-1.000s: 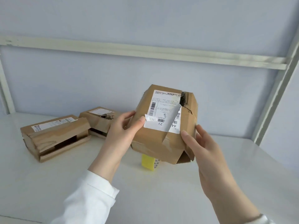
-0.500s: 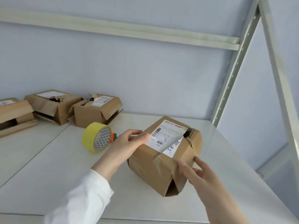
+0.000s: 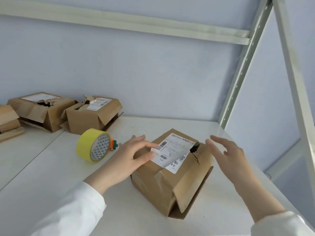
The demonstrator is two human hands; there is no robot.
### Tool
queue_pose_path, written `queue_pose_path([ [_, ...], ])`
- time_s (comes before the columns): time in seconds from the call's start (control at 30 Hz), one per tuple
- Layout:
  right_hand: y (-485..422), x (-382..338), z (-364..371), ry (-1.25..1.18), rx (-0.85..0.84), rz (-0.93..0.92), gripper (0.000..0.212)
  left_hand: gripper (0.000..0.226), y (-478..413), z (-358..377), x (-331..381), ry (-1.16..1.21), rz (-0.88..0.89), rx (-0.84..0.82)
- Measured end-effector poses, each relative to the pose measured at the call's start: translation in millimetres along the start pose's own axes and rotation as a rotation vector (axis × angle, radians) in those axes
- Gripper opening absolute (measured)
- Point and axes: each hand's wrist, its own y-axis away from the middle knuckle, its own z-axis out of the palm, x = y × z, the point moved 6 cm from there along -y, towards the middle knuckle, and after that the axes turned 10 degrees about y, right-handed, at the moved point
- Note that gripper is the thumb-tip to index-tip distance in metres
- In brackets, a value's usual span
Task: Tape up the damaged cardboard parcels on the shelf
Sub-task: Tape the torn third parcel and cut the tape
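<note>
A dented brown cardboard parcel [image 3: 172, 181] stands on the white shelf [image 3: 51, 176] in front of me. Its top is torn next to a half-peeled white shipping label [image 3: 172, 150]. My left hand [image 3: 131, 159] rests against the parcel's left side, thumb and forefinger touching the label's curled edge. My right hand [image 3: 228, 157] hovers just right of the parcel with fingers spread, holding nothing. A yellow tape roll [image 3: 92, 144] stands on edge to the left of my left hand.
Two torn parcels [image 3: 42, 109] [image 3: 92, 114] sit at the back left by the wall, and another [image 3: 8, 121] is cut off by the left edge. A small orange and green object [image 3: 113, 145] lies behind the tape roll. Metal shelf posts [image 3: 238, 68] rise on the right.
The parcel came down from mid-air onto the shelf. My right hand let go of it and pulled away to the right. The view swung right, bringing the tape roll into sight.
</note>
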Motion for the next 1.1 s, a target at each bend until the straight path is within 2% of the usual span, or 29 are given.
queue_pose_path([
  [0.07, -19.2, 0.5, 8.4, 0.058, -0.066, -0.006, 0.045, 0.038, 1.3, 2.6, 0.8, 0.033, 0.032, -0.045],
  [0.13, -32.4, 5.4, 20.4, 0.094, -0.158, 0.013, 0.046, 0.048, 2.7, 0.3, -1.0, 0.061, 0.100, -0.069],
  [0.23, -39.3, 16.5, 32.6, 0.019, -0.256, 0.075, 0.041, 0.050, 7.2, -5.9, -4.4, 0.087, 0.189, -0.069],
  [0.37, -36.7, 17.5, 33.7, -0.040, -0.233, 0.068, 0.028, 0.042, 13.9, -5.0, -0.9, 0.070, 0.326, -0.079],
  [0.5, -23.4, 16.0, 27.1, 0.042, -0.164, 0.090, 0.030, 0.034, 1.2, -15.9, -1.2, -0.042, 0.403, -0.072],
  [0.57, -8.7, 12.3, 21.1, 0.166, -0.110, 0.092, 0.038, 0.026, -9.5, -31.9, -8.7, -0.148, 0.398, -0.023],
  [0.6, -0.1, 9.5, 20.1, 0.210, -0.104, 0.074, 0.040, 0.032, -14.5, -39.9, -13.7, -0.186, 0.377, 0.006],
  [0.7, 26.3, -0.3, 26.0, 0.295, -0.245, 0.059, 0.047, 0.065, -24.1, -54.3, -22.1, -0.227, 0.276, 0.032],
  [0.77, 34.6, -4.0, 29.2, 0.424, -0.340, 0.071, 0.051, 0.064, -24.1, -60.5, -16.3, -0.166, 0.224, 0.080],
  [0.8, 32.4, -6.5, 27.3, 0.466, -0.322, 0.051, 0.051, 0.052, -21.1, -62.0, -10.6, -0.117, 0.200, 0.112],
  [0.87, 19.5, -12.0, 20.3, 0.454, -0.182, -0.026, 0.045, 0.026, -10.3, -62.8, -0.5, -0.072, 0.166, 0.161],
  [0.97, 0.0, -23.1, 25.0, 0.314, -0.093, -0.180, 0.036, 0.040, 11.9, -49.4, 11.4, -0.115, 0.245, 0.137],
  [1.1, -15.1, -42.2, 47.8, 0.402, -0.270, -0.337, 0.063, 0.049, 27.8, -23.2, 4.7, -0.286, 0.420, 0.035],
])
